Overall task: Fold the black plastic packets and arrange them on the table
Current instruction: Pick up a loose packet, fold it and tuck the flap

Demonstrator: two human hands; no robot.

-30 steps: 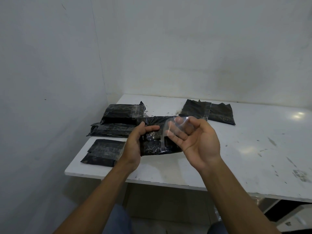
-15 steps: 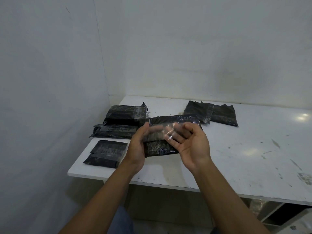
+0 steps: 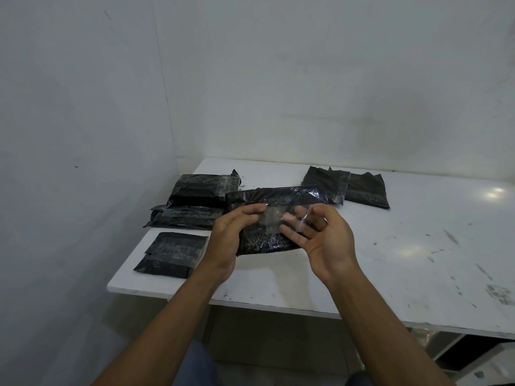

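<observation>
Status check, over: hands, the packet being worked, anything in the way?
Left hand grips black packet at its left end. Right hand holds clear tape strip over it. Other packets lie on the table, none obstructing.

This looks like a bare packing or storage corner, not a lived-in room. Two plain whitish painted walls [image 3: 306, 79], unadorned and faintly stained, meet at a corner in the upper left of the frame. A scuffed white flat-topped bench [image 3: 418, 260] is pushed into that corner, its top marked with dark scrapes and smears. Flat black plastic packets [image 3: 195, 190] bound with clear tape [image 3: 223, 186] lie in groups at centre left and centre back.
</observation>
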